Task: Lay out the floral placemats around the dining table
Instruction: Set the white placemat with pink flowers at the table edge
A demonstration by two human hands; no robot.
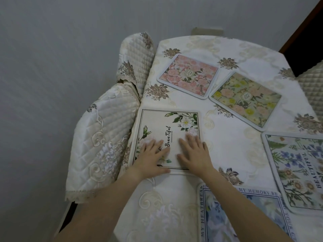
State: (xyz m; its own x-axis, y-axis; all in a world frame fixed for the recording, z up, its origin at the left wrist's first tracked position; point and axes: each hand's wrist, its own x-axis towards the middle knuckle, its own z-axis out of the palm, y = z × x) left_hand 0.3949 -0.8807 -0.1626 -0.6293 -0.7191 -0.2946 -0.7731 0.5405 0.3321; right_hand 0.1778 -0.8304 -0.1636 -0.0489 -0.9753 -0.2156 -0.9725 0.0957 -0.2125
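Observation:
A cream placemat [162, 124] with white flowers and the word "Beautiful" lies flat at the table's left edge. My left hand [153, 158] and my right hand [194, 152] both rest palm down on its near half, fingers spread, gripping nothing. Further back lie a pink floral placemat [188, 75] and a yellow-green floral placemat [244, 100]. On the right sits a placemat with blue flowers and daisies [297, 172], partly cut off. A pale blue placemat with lettering around its border [244, 217] lies at the near right.
The dining table [230, 140] wears a cream embroidered cloth. Two chairs with quilted cream covers [104, 137] stand against its left side, another chair back [311, 86] at the far right. A grey wall fills the left. A dark doorway shows top right.

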